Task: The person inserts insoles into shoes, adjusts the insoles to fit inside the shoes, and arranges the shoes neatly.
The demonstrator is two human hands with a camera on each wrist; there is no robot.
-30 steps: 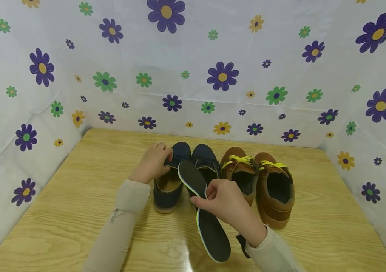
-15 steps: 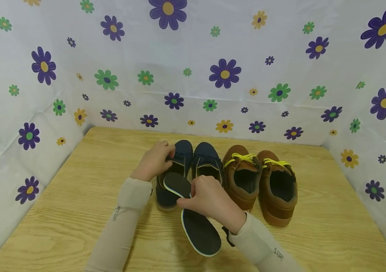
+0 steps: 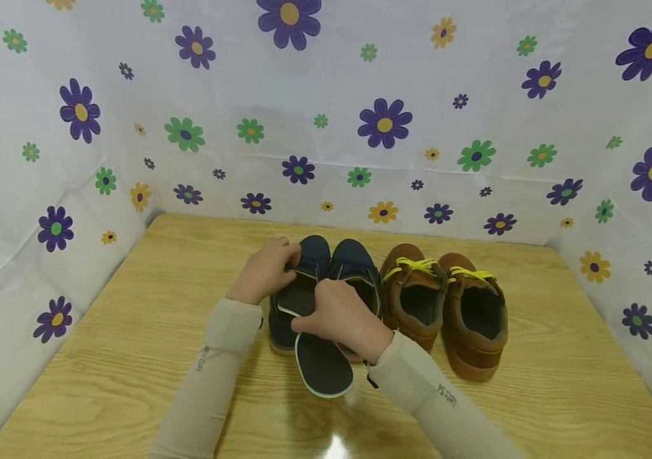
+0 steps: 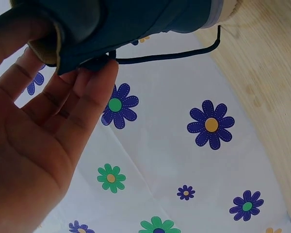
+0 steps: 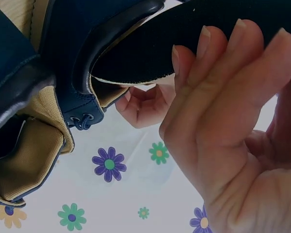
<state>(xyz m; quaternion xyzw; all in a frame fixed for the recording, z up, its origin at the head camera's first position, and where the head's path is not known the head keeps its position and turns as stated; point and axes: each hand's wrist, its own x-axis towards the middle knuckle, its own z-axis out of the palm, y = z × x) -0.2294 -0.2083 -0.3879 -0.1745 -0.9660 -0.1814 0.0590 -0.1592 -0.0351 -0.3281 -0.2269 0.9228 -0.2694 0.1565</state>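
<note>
My left hand (image 3: pixel 265 269) pinches the upper edge of the left navy shoe (image 3: pixel 314 250); in the left wrist view the thumb lies inside the opening and fingertips touch the outside near a dark lace (image 4: pixel 169 57). My right hand (image 3: pixel 346 317) grips a black insole (image 3: pixel 324 366) with a pale edge around its middle. One end of the insole reaches into that shoe's opening, while the other sticks out behind the heel, above the table. In the right wrist view the insole (image 5: pixel 140 53) passes over the shoe's tan lining; its far end is hidden.
The other navy shoe (image 3: pixel 351 255) stands close on the right, partly behind my right hand. Beyond it is a pair of brown shoes (image 3: pixel 406 255) with yellow laces. A flowered white cloth (image 3: pixel 326 153) surrounds the wooden table (image 3: pixel 188 255) at the back and sides.
My right hand has carried the insole left and forward from over the second navy shoe, so its front end now enters the left one. My left hand keeps its hold.
</note>
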